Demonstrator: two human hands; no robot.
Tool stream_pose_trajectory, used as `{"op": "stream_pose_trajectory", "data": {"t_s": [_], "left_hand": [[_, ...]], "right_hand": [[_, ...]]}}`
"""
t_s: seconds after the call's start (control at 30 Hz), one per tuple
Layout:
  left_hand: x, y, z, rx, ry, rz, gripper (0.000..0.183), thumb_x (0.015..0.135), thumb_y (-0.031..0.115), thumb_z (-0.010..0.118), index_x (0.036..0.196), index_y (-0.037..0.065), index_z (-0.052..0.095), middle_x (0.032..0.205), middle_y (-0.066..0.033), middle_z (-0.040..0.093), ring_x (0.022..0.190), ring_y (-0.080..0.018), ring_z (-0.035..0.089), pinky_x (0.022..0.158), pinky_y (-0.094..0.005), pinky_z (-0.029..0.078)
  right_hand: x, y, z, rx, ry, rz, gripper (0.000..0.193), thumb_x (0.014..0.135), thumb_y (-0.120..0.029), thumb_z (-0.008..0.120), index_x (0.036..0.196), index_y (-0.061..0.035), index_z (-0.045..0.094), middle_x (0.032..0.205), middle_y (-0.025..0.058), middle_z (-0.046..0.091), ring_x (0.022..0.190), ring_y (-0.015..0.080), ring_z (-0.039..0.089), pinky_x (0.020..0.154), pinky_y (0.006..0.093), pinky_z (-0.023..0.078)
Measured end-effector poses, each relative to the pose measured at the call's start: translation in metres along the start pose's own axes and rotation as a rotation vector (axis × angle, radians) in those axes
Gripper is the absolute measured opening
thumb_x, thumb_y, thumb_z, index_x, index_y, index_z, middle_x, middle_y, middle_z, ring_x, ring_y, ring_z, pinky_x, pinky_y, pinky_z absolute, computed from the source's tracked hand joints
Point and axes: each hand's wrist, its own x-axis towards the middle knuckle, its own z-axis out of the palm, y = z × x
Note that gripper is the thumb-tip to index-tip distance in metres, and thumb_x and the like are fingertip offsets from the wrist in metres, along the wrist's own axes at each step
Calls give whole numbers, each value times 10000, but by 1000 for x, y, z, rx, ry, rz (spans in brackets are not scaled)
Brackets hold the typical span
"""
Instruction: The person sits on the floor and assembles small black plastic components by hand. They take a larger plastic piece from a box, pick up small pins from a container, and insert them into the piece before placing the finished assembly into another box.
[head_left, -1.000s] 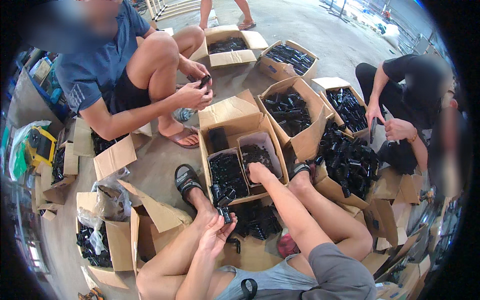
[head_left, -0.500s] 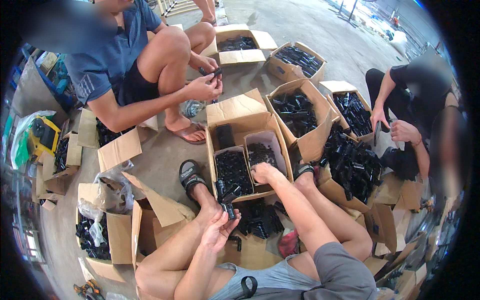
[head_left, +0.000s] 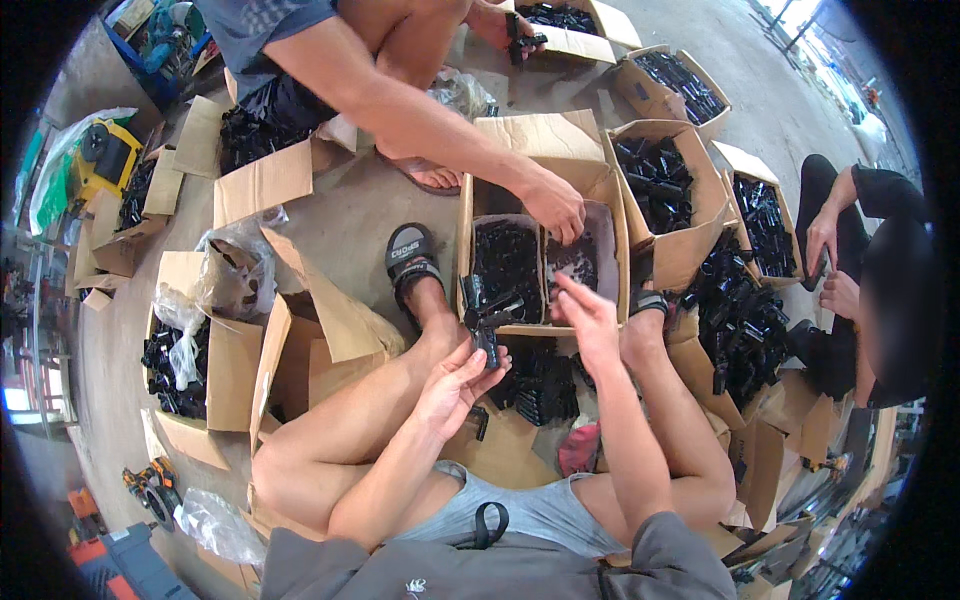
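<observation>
On the left of the concrete floor, a yellow-and-black item stands beside a green-and-white plastic bag. Nearer the lower left, an orange-and-black tool lies on the floor. To its right sits a carton of black parts, with a clear plastic bag draped at its far edge; next to that, an opened carton has one flap raised.

The left hand is turned palm up, thumb and fingers pinching a black branched part at its lower end. The part is just outside the near left corner of the central carton, its upper end showing across that corner. Small black pieces fill the left side of this carton, and a pale inner box with dark bits stands along its right wall. A co-worker's hand comes in from the far left, fingers bent down over the inner box. The right hand is above the carton's near edge, fingers forward and slightly parted; I cannot tell whether the tips pinch anything.

Further right, a heap of black parts spills over its carton's edge, and beyond it another person's hands are near each other, partly in shadow
</observation>
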Motion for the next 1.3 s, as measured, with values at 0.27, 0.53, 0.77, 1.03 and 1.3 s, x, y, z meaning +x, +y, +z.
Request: {"op": "stream_pose_trajectory", "data": {"t_s": [0.27, 0.53, 0.77, 1.03, 1.3], "left_hand": [[-1, -10, 7, -2, 2, 21, 358, 984, 136, 621, 1332, 64, 570, 1210, -83, 667, 1102, -190, 653, 987, -322, 548], [-4, -14, 11, -20, -44, 58, 376, 972, 114, 642, 1340, 95, 572, 1230, -23, 654, 1116, -151, 631, 1016, -345, 530], [-4, -17, 9, 93, -61, 130, 379, 959, 109, 657, 1330, 93, 578, 1240, 2, 645, 1122, -126, 621, 1029, -384, 521], [-6, -17, 11, 129, -37, 157, 391, 948, 65, 667, 1330, 74, 582, 1214, -23, 671, 1099, -116, 628, 1014, -345, 519], [-7, -16, 16, 126, -28, 162, 409, 947, 59, 665, 1345, 48, 573, 1217, -42, 671, 1103, -124, 633, 1012, -334, 517]], "right_hand": [[-74, -3, 48, 223, -25, 58, 312, 972, 3, 592, 1281, 5, 638, 1089, 68, 649, 929, 125, 638, 827, 268, 554], [-75, 3, 75, 121, 155, -41, 189, 859, 79, 712, 1043, 35, 713, 946, 88, 719, 820, 117, 666, 735, 253, 553], [-78, 14, 82, 32, 255, -186, 181, 803, 101, 754, 960, 11, 744, 954, 50, 693, 850, 105, 642, 774, 232, 518], [-84, 11, 86, -84, 284, -298, 166, 806, 31, 779, 962, -20, 760, 958, 53, 709, 894, 111, 606, 750, 232, 465], [-85, 9, 82, -1, 282, -205, 154, 816, -5, 787, 967, -30, 765, 968, 52, 723, 863, 91, 591, 702, 222, 435]]}}
